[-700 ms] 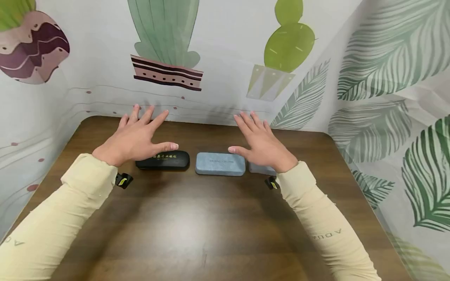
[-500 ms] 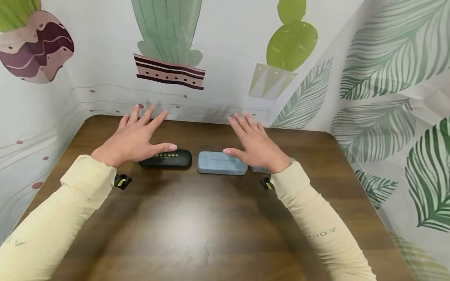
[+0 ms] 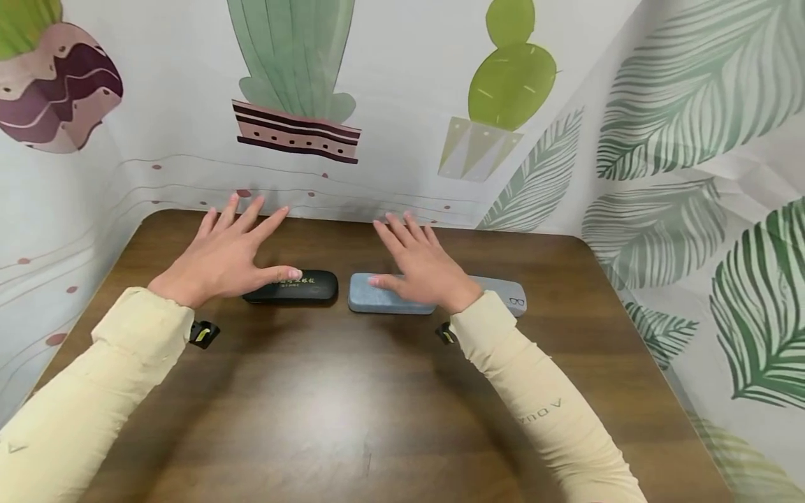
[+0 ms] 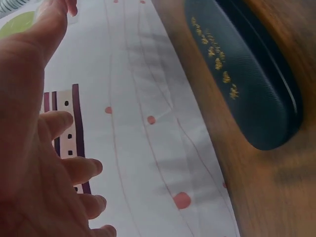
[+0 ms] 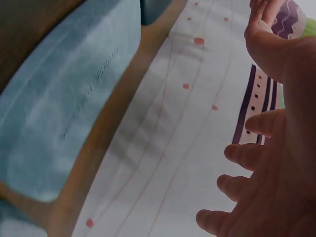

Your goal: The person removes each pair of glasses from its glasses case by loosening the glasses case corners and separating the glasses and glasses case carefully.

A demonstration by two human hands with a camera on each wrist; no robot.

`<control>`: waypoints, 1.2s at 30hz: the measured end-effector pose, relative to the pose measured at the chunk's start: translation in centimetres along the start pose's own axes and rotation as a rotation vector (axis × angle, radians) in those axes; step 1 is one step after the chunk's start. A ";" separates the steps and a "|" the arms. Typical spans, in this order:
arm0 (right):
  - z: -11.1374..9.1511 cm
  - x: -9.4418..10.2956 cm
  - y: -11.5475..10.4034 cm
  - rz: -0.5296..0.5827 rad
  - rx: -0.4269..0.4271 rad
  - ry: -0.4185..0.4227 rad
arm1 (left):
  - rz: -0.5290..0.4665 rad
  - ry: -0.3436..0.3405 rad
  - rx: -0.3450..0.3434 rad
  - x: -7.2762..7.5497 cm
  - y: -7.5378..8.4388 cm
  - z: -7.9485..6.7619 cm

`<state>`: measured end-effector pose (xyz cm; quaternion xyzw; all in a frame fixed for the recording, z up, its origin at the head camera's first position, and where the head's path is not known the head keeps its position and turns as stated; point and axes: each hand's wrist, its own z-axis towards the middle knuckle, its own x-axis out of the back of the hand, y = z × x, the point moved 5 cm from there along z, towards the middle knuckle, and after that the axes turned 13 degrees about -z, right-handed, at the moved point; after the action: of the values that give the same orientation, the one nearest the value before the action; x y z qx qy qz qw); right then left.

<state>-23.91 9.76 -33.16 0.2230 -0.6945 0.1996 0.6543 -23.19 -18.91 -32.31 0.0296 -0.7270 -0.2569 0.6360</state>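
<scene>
Woodgrain tabletop (image 3: 339, 412), rounded cases (image 3: 303, 290), splayed fingers (image 3: 269, 225)

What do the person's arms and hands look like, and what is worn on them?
Both sleeves are pale yellow, with thick cuffs and grey letters, not fully readable. A black-and-yellow piece shows by each cuff. The left hand and right hand wear no gloves.

Mid-frame in the head view, the left hand (image 3: 216, 264) hides part of the black case (image 3: 311, 289), and the right hand (image 3: 428, 269) parts of the blue case (image 3: 374, 300) and the grey case (image 3: 511, 292). The black case is cropped at the left wrist view's top; at the right wrist view's upper left, lettering (image 5: 92, 90) is too blurred to read.
</scene>
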 end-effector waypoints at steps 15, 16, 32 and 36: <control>2.7 -1.7 -4.6 -0.011 0.058 -0.019 | -0.001 -0.020 -0.016 -1.6 -2.4 -1.3; 2.8 -1.8 -4.8 -0.012 0.061 -0.020 | -0.001 -0.020 -0.019 -1.7 -2.5 -1.3; 5.1 -3.2 -7.8 -0.036 0.086 -0.054 | -0.038 -0.022 -0.040 -3.0 -4.6 -1.7; 5.5 -3.4 -8.3 -0.032 0.082 -0.061 | -0.042 -0.035 -0.035 -3.2 -5.1 -1.8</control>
<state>-23.52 -0.06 -37.00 0.2666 -0.7016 0.2103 0.6265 -22.29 -22.73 -37.19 0.0292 -0.7328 -0.2830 0.6181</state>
